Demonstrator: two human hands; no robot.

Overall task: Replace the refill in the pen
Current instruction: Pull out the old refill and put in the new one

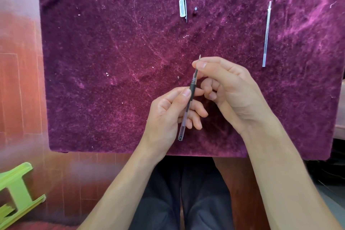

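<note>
At the far left I see a lime-green plastic stool lying on the reddish wood floor, just off the corner of the table, which is covered by a purple velvet cloth with some gold embroidery near its far left edge. Moving right, my left hand pinches the pen barrel between thumb and forefinger, with the other fingers curled behind it; the grip sits on the dark rubber sleeve in the barrel's upper half, and the clear lower half slants down and left out of the hand, its open end hanging just above the cloth near the table's front edge. Straight beyond it, far up the cloth, a clear pen cap with a clip lies lengthwise, and just beside it to the right sits a small dark tip piece, too small for me to make out further. The refill pokes out of the top of the barrel, thin and dark with a fine metal point, and my right hand pinches it near that point between thumb and forefinger, the remaining fingers folded under. Well apart to the right, a second, clear refill lies lengthwise on the cloth, untouched, its tip pointing away from me.
</note>
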